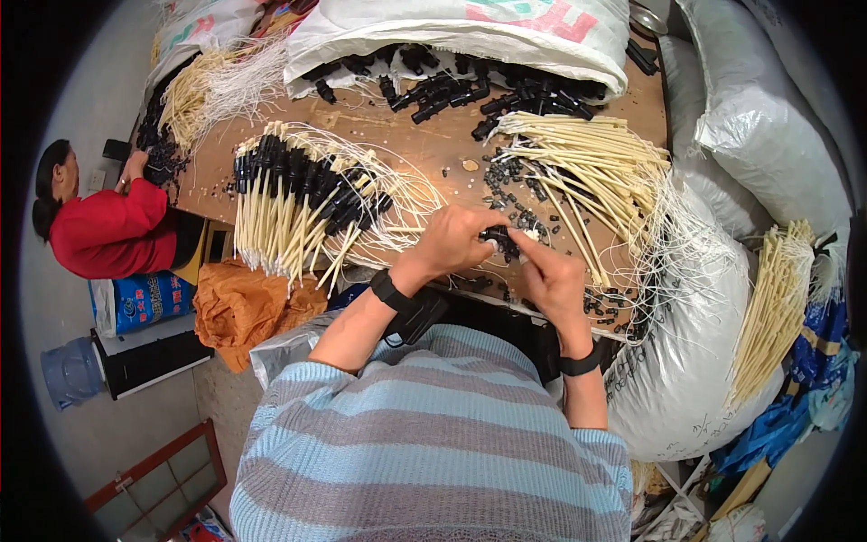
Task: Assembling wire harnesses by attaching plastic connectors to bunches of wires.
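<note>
My left hand [458, 239] is closed around a black plastic fitting [499, 241] at the front edge of the table. The fingers of my right hand [551, 278] are bent and meet the fitting from the other side; a small pale piece shows beside its fingertips, partly hidden. To the left of my hands lies a bundle of cream rods [271, 226] with black fittings on their upper ends and thin white cords trailing off. Plain cream rods with white cords [587, 154] are heaped to the right. Small black plastic parts [519, 194] are scattered just beyond my hands.
A white woven sack [452, 27] at the back spills black fittings [442, 95] onto the brown table [212, 172]. Full white sacks [677, 379] crowd the right side, with another rod bundle [772, 307]. A person in red [113, 226] works at the left end near an orange sack [248, 303].
</note>
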The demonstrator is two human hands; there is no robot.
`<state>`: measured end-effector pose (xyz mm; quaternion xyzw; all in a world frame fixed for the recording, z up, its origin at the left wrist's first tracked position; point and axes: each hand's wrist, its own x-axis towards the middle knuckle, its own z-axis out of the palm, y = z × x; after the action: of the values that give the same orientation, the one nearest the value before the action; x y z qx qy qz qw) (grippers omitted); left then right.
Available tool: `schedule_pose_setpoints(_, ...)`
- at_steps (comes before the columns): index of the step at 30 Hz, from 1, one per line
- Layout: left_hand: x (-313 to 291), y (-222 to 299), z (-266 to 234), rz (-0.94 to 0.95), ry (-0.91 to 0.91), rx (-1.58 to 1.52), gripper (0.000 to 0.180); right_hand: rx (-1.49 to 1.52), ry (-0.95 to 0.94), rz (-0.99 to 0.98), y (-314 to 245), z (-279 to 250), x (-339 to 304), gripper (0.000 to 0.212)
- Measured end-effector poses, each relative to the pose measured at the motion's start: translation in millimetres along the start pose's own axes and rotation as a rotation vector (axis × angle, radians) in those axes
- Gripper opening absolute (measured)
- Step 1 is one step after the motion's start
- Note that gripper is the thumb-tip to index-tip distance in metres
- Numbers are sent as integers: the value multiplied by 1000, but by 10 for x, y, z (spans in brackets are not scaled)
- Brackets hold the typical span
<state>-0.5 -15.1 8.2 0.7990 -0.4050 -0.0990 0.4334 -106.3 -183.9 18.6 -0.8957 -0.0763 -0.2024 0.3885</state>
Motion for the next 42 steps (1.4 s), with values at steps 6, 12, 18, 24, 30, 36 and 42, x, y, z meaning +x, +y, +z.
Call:
schedule_pose_setpoints(6,-79,16,34,-66,92,215,31,-160,-88,55,-61,63,2,35)
schedule_pose_setpoints(12,-172,101,-110,-6,152,289,24,196,14,135,-64,261,85,24)
schedule_pose_setpoints(18,-296,81,-267,162,131,499,19,325,-160,522,-252,305,287,19)
schedule_pose_setpoints(24,-532,-200,-1039,3,714,798,18,129,135,350,-206,125,348,36)
schedule_pose_setpoints(30,-328,-244,-904,-99,728,803,44,-238,-16,-71,-109,317,252,35)
schedule_pose_setpoints(36,754,-498,-265,117,352,266,36,-578,140,275,396,-111,124,15)
schedule_pose_setpoints(42,952,-997,-99,3,260,403,28,-585,-57,433,509,-229,9,8)
